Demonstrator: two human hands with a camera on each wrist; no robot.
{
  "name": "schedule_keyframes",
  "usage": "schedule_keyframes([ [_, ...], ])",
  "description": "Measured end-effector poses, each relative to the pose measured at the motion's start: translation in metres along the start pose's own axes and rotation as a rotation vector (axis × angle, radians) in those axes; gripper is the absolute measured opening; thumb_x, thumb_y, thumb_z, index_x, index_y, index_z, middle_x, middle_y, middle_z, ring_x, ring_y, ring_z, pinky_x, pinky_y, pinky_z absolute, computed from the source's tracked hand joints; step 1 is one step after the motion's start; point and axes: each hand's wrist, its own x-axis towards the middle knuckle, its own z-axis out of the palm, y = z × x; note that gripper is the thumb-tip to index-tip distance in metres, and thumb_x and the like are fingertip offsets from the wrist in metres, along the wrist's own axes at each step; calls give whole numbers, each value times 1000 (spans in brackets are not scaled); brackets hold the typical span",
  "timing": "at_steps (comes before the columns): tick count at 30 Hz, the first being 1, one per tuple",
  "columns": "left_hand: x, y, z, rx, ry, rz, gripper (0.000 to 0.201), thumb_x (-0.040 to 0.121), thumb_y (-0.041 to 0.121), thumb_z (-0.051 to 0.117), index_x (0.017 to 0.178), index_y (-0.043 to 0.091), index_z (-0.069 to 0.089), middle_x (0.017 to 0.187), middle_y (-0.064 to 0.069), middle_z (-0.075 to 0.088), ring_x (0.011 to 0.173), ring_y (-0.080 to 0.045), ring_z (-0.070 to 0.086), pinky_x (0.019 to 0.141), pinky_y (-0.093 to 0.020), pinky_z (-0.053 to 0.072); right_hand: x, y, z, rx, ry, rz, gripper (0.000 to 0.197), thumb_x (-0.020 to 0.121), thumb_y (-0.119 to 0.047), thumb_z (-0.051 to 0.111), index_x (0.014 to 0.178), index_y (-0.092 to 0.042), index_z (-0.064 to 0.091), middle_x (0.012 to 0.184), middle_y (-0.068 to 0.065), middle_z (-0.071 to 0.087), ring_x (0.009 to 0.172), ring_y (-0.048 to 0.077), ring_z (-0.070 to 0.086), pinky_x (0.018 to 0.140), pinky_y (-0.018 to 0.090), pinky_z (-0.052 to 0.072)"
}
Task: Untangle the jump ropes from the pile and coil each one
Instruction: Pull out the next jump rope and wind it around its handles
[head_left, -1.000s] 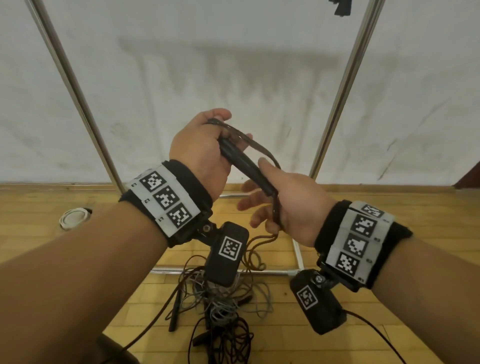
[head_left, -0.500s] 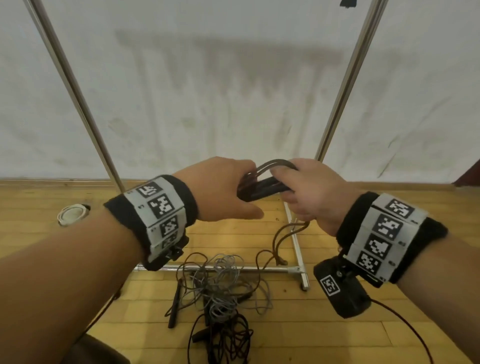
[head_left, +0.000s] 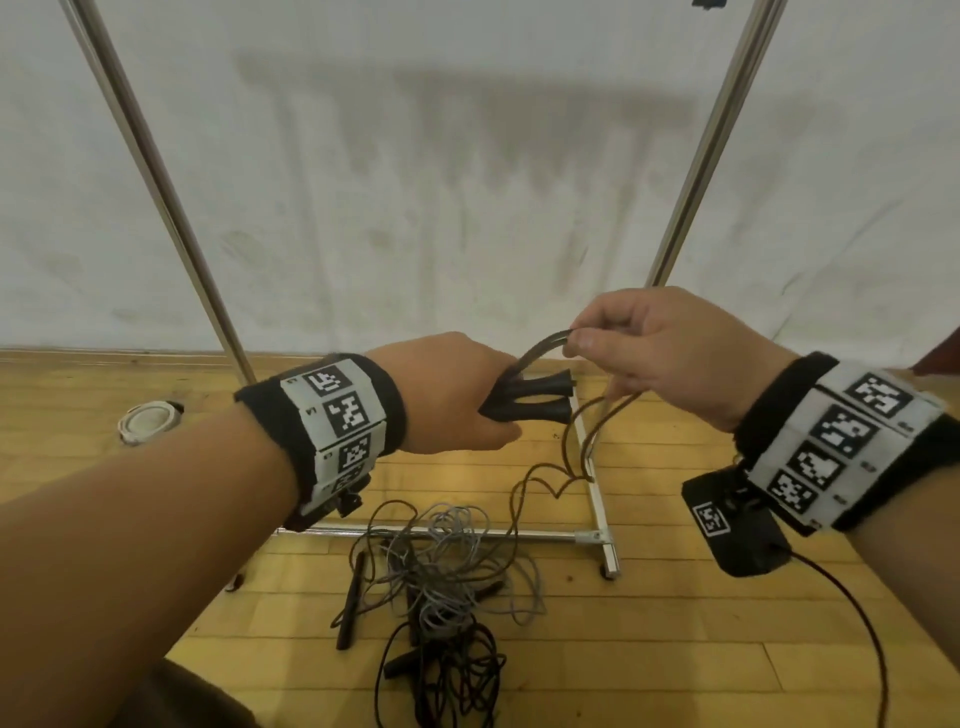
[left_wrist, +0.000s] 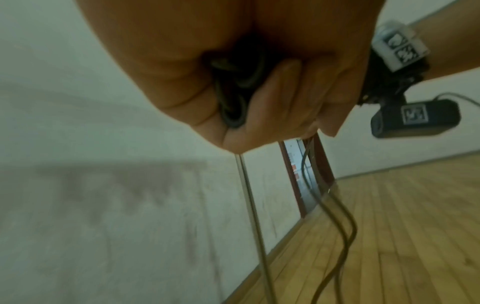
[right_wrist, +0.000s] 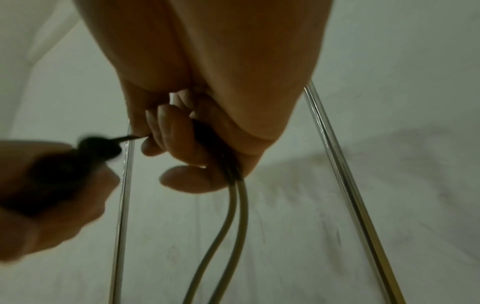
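1. Gripping two black handles (head_left: 530, 400) side by side, the left hand (head_left: 452, 395) is clenched round them above the pile (head_left: 441, 577).
2. The right hand (head_left: 670, 353) pinches the brown rope (head_left: 540, 348) just beside the handles; two strands hang from its fist toward the pile.
3. The pile of tangled grey and black ropes lies on the wooden floor (head_left: 675, 623), in front of the metal rack (head_left: 592, 535).

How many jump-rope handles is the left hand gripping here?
2. Both black handles sit side by side in the left hand, flared ends pointing toward the right hand, one above the other. More handles lie in the floor pile, partly hidden.
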Motion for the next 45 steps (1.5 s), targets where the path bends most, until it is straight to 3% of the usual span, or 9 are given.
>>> schedule_keyframes([
  [5,6,6,-5,-184,220,-17,25,94,47,68,81,39,49,69,12,60,63,9,57,50,-16,32,4,14,20,199,-98,110,35,108,-29,47,102,-1,68,67,9,53,55,22,53,66,38,57],
  [12,16,-7,-3,9,145,-309,25,99,46,61,85,26,54,78,3,62,65,-12,57,52,-28,35,-6,1,14,-338,-332,21,22,107,-39,45,99,-30,63,69,0,69,65,10,65,70,28,53],
  [18,15,20,-4,182,9,-160,16,101,43,58,95,29,54,78,7,60,65,-9,56,52,-25,34,-14,-26,-3,-481,-195,-140,19,100,-39,56,88,-31,68,67,-5,61,70,8,57,60,28,44],
  [23,1,43,-7,106,-35,90,30,98,49,63,78,37,44,70,9,58,58,-3,54,51,-19,33,-15,-18,-24,-90,-126,-124,10,86,-29,74,90,-19,73,82,2,73,77,21,68,79,39,58],
  [30,-9,47,-33,-498,314,88,30,93,37,75,73,36,53,57,31,59,48,6,55,47,-6,38,-3,-2,14,817,-127,150,32,102,-35,51,96,-5,60,75,16,34,60,25,30,59,33,51],
  [34,2,17,-43,-444,538,-217,27,92,30,70,71,29,51,50,10,58,40,1,52,36,-11,32,-5,4,32,454,-244,258,53,108,-48,35,91,-6,62,61,3,36,51,18,35,57,31,54],
  [39,5,-26,-25,-3,232,-405,16,95,33,64,85,24,56,77,2,60,66,-13,55,52,-29,34,-14,-10,14,-240,-290,83,29,106,-39,48,94,-21,67,60,-11,53,51,4,52,58,27,51],
  [43,14,-19,-4,98,88,-375,17,96,34,62,83,25,55,77,3,62,66,-12,57,51,-27,36,-24,-41,3,-470,-329,-43,34,103,-45,46,105,-20,69,92,-4,71,82,14,66,78,36,55],
  [45,19,-11,1,84,67,-369,22,96,34,62,77,27,52,73,3,62,61,-12,57,49,-25,35,-26,-51,7,-491,-363,-79,39,103,-48,44,96,-17,67,81,-2,66,73,13,61,74,34,53],
])
